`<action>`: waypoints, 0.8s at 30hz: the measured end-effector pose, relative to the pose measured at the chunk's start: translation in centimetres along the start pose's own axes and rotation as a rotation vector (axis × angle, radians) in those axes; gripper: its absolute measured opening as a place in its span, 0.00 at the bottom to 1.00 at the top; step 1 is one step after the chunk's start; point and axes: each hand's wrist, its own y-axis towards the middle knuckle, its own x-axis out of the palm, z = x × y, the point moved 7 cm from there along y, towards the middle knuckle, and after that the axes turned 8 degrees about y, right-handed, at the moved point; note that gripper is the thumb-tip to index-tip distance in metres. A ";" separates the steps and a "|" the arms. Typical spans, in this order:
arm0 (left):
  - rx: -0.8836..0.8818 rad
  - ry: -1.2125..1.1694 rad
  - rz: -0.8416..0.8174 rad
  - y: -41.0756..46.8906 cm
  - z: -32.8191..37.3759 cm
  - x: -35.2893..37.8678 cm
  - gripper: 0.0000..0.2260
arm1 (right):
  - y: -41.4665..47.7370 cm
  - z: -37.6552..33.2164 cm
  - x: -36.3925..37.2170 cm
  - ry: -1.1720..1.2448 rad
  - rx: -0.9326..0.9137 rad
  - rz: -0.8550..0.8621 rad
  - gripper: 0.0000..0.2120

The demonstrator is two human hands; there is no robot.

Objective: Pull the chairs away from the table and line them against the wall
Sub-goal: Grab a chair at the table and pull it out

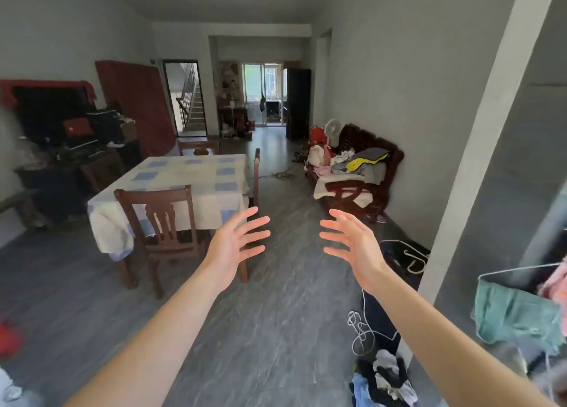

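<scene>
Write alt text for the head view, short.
Two bare hands, left hand and right hand, reach forward open and empty toward a dining table under a checked tablecloth. Three wooden chairs are tucked at it: near chair, side chair, far chair. A cluttered wooden sofa stands against the right wall.

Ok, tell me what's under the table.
Under the table, the draped tablecloth hides most of the space. Only the near chair, pushed in at the front edge, and dark shadow show. Anything further in cannot be seen.
</scene>
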 end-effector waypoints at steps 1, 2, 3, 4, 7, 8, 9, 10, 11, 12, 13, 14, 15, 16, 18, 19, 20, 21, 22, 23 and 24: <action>0.000 0.000 -0.009 1.7 -0.1 0.6 0.15 | 1.8 0.3 -0.2 0.005 0.005 0.001 0.12; -0.008 0.016 -0.004 4.1 -0.4 0.9 0.15 | 4.1 0.8 -0.6 0.004 0.016 0.010 0.12; -0.011 0.019 0.000 6.5 -0.6 1.3 0.15 | 6.5 1.4 -1.0 0.010 0.020 0.012 0.12; -0.019 0.035 0.010 9.0 -0.6 1.7 0.15 | 9.1 1.7 -1.2 0.003 0.037 0.014 0.12; -0.023 0.009 0.031 17.3 0.5 2.8 0.15 | 17.6 1.9 -1.3 0.020 0.052 -0.007 0.12; -0.010 0.016 0.039 20.0 0.8 3.0 0.15 | 20.4 1.8 -1.3 0.022 0.043 -0.013 0.12; -0.001 0.004 0.044 22.7 1.2 3.3 0.15 | 23.3 1.7 -1.2 0.032 0.041 -0.015 0.11; 0.000 0.008 0.052 25.4 1.4 3.4 0.16 | 26.2 1.7 -1.2 0.032 0.046 -0.010 0.11; 0.001 0.002 0.054 27.8 1.6 3.5 0.16 | 28.7 1.8 -1.0 0.036 0.050 -0.007 0.11; 0.001 0.013 0.065 30.3 1.4 3.4 0.16 | 31.2 2.2 -1.0 0.029 0.053 -0.007 0.11; 0.001 0.003 0.070 33.0 1.2 3.3 0.15 | 33.9 2.8 -0.9 0.028 0.056 -0.010 0.11; -0.001 0.001 0.085 35.6 0.8 3.0 0.15 | 36.2 3.4 -0.9 0.024 0.060 -0.014 0.11; -0.005 -0.010 0.090 38.3 0.3 2.7 0.15 | 38.8 4.2 -0.9 0.022 0.065 -0.017 0.11; -0.009 -0.011 0.104 41.2 -0.5 2.4 0.15 | 41.4 5.1 -1.0 0.017 0.070 -0.017 0.11; -0.012 -0.002 0.111 46.8 -2.0 1.9 0.15 | 46.8 6.9 -1.3 0.015 0.082 -0.014 0.11; -0.008 0.000 0.106 50.0 -2.8 1.8 0.15 | 49.8 7.9 -1.5 0.013 0.083 -0.011 0.11; -0.006 0.005 0.101 52.9 -3.6 1.7 0.16 | 52.7 8.8 -1.7 0.012 0.085 -0.006 0.11; -0.008 -0.002 0.095 55.9 -4.4 1.5 0.17 | 55.6 9.8 -1.8 0.014 0.091 0.001 0.11; -0.009 -0.004 0.092 59.1 -5.1 1.2 0.17 | 58.7 10.8 -1.9 0.011 0.100 0.006 0.11; -0.014 -0.011 0.087 62.4 -5.8 0.9 0.17 | 61.8 11.8 -2.0 0.008 0.113 0.015 0.12; -0.023 -0.008 0.089 65.8 -6.6 0.5 0.16 | 64.9 12.8 -2.2 -0.001 0.124 0.027 0.12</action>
